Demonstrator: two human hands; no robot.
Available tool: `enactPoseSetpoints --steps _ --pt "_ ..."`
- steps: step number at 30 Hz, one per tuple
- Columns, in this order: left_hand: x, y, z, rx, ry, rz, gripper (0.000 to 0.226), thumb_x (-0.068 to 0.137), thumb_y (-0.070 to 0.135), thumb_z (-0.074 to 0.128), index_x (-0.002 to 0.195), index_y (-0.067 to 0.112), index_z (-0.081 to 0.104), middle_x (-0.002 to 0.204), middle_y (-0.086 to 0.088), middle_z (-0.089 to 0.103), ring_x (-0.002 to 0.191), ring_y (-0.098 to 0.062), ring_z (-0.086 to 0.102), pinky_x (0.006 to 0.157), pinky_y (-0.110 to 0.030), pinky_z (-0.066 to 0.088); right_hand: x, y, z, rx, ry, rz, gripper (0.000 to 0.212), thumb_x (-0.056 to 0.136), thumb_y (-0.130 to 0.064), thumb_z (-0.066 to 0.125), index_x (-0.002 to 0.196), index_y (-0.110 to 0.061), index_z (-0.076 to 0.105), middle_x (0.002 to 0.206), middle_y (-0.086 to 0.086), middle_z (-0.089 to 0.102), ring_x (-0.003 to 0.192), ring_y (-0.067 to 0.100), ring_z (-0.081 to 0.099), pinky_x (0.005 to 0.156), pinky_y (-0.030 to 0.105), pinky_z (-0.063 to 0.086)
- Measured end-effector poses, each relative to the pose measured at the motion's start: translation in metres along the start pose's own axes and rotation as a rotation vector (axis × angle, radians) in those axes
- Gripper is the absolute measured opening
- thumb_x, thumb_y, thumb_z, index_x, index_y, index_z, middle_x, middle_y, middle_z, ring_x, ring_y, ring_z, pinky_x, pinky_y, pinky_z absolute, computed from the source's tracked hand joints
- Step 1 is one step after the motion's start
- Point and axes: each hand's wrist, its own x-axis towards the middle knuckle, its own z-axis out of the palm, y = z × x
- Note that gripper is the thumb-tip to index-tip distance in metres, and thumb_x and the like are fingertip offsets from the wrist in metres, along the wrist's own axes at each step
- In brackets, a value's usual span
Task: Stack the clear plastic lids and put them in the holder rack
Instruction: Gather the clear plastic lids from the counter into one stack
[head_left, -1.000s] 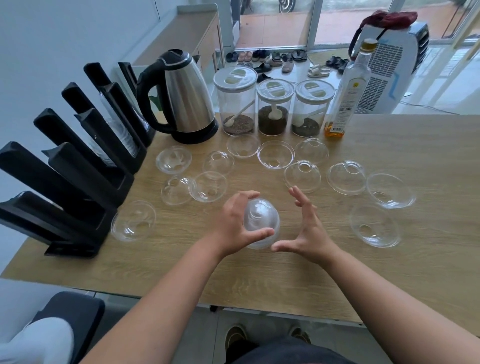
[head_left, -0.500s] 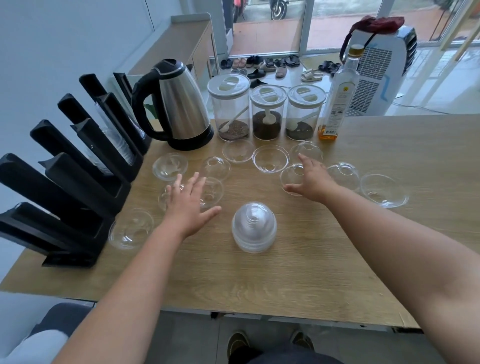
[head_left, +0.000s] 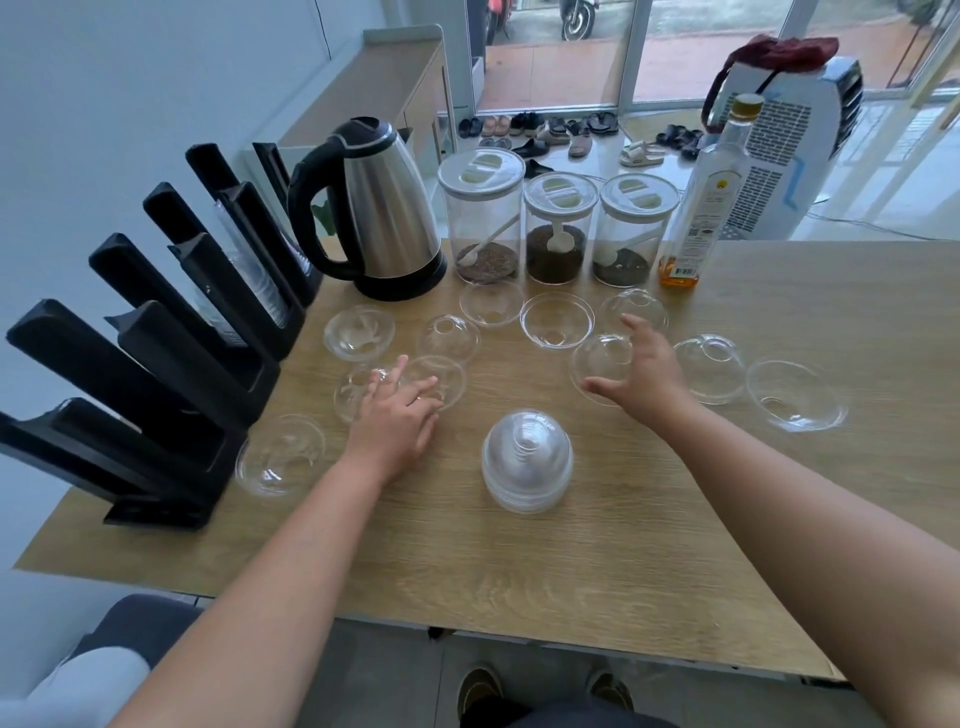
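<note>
On the wooden table (head_left: 649, 519) a small stack of lids (head_left: 527, 460) stands finished but not racked, while both the left hand (head_left: 397, 415) and right hand (head_left: 641, 371), fingers spread and empty, reach among many loose lids (head_left: 556, 319) near the holder rack (head_left: 171, 364).

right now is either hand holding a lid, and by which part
Neither holds one yet. The left hand and right hand hover open over loose lids; the stack stands alone.

Pale wall (head_left: 130, 78), daylit glass doors (head_left: 711, 47), wooden sideboard (head_left: 384, 78).
</note>
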Motion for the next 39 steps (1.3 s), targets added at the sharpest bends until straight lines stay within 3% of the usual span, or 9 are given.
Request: enactPoseSetpoints --steps 4,7,12,16,20,23,29,33,39 --pt "-0.001 0.003 -0.008 -0.111 0.111 -0.046 0.017 0.09 0.026 0.063 0.099 0.018 0.075 0.107 0.0 0.073 0.124 -0.038 0.054 0.107 -0.059 0.035 -0.022 -0.002 -0.012 0.087 0.046 -0.026 0.101 0.063 -0.041 0.087 0.145 -0.025 0.03 0.146 0.008 0.041 0.134 0.024 0.039 0.111 0.042 0.035" --pt "-0.001 0.01 -0.022 -0.338 0.198 -0.121 0.019 0.093 0.028 0.06 0.103 0.02 0.074 0.094 0.003 0.074 0.095 -0.02 0.065 0.088 -0.044 0.052 -0.04 -0.014 -0.025 0.157 0.051 -0.094 0.092 0.064 -0.043 0.086 0.14 -0.023 0.04 0.141 0.004 0.046 0.129 0.019 0.045 0.109 0.038 0.038" --pt "0.001 0.031 -0.041 -0.662 0.295 -0.282 0.017 0.09 0.028 0.068 0.106 0.026 0.073 0.094 0.013 0.072 0.088 0.0 0.065 0.08 -0.021 0.053 -0.063 -0.046 -0.035 0.291 -0.037 -0.221 0.082 0.061 -0.044 0.087 0.133 -0.029 0.049 0.131 -0.007 0.051 0.118 0.008 0.047 0.104 0.029 0.04" --pt "0.005 0.045 -0.056 -0.854 0.349 -0.423 0.024 0.088 0.031 0.07 0.112 0.026 0.069 0.08 0.011 0.063 0.068 0.0 0.058 0.065 -0.017 0.051 -0.077 -0.065 -0.027 0.259 -0.106 -0.334 0.08 0.061 -0.046 0.086 0.132 -0.033 0.051 0.13 -0.012 0.051 0.117 0.004 0.048 0.101 0.024 0.039" --pt "0.006 0.05 -0.063 -1.093 0.371 -0.525 0.031 0.092 0.027 0.065 0.122 0.028 0.057 0.09 -0.004 0.069 0.082 -0.017 0.07 0.071 -0.034 0.059 -0.086 -0.065 -0.008 0.179 -0.207 -0.395 0.08 0.061 -0.046 0.086 0.133 -0.037 0.052 0.133 -0.011 0.047 0.125 0.009 0.043 0.107 0.029 0.037" --pt "0.005 0.053 -0.07 -1.283 0.396 -0.61 0.032 0.097 0.019 0.058 0.128 0.024 0.053 0.099 -0.008 0.069 0.095 -0.016 0.07 0.072 -0.032 0.059 -0.089 -0.065 0.0 0.161 -0.245 -0.406 0.08 0.062 -0.044 0.087 0.133 -0.038 0.051 0.134 -0.01 0.046 0.126 0.008 0.04 0.107 0.026 0.034" --pt "0.003 0.059 -0.077 -1.605 0.348 -0.758 0.033 0.099 0.01 0.052 0.132 0.014 0.052 0.103 -0.008 0.067 0.089 -0.017 0.068 0.064 -0.03 0.061 -0.092 -0.064 0.009 0.106 -0.305 -0.412 0.091 0.064 -0.039 0.087 0.143 -0.034 0.042 0.136 -0.012 0.042 0.128 0.008 0.034 0.109 0.026 0.03" --pt "-0.006 0.065 -0.071 -1.682 0.243 -0.781 0.028 0.099 0.009 0.051 0.127 0.014 0.056 0.107 -0.01 0.066 0.089 -0.018 0.07 0.064 -0.031 0.062 -0.094 -0.056 0.017 0.154 -0.315 -0.35 0.119 0.058 -0.037 0.091 0.151 -0.033 0.017 0.129 -0.015 0.046 0.123 0.003 0.037 0.101 0.018 0.025" --pt "-0.013 0.078 -0.061 -1.649 0.074 -0.786 0.03 0.099 0.007 0.051 0.128 0.009 0.057 0.106 -0.009 0.066 0.082 -0.015 0.071 0.058 -0.027 0.06 -0.094 -0.048 0.015 0.267 -0.287 -0.353 0.128 0.051 -0.052 0.089 0.153 -0.031 0.013 0.146 -0.012 0.037 0.136 0.005 0.032 0.111 0.025 0.025"
